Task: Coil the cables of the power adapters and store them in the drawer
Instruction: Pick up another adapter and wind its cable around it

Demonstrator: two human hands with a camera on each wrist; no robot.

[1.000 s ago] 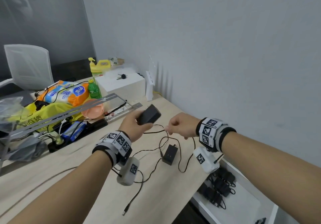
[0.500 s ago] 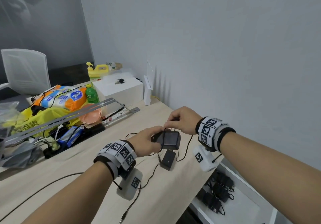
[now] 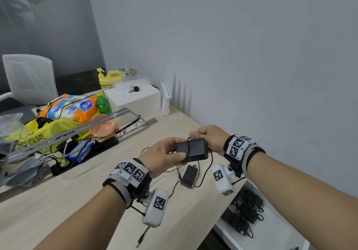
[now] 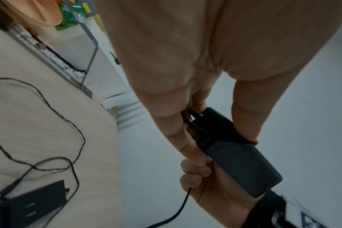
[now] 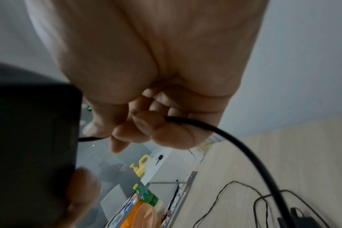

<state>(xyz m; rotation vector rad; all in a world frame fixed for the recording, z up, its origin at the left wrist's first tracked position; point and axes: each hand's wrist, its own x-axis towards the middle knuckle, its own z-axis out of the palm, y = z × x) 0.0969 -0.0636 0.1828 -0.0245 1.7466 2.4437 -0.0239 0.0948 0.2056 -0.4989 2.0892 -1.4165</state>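
Observation:
My left hand grips a black power adapter above the wooden table, thumb on top and fingers underneath. One turn of its thin black cable crosses the adapter's top. My right hand pinches that cable at the adapter's far right edge, fingers curled. In the left wrist view the adapter sits between thumb and fingers. A second black adapter lies on the table below, its cable loose around it. The white drawer at lower right stands open with several coiled adapters inside.
Clutter fills the table's left: a yellow bag, an orange tissue pack, a peach bowl, a metal frame, a black power strip. A white box with keys and a router stand by the wall.
The adapter came down and right from near the clutter to in front of me. My right hand rose to its far edge, bringing one turn of cable over its top.

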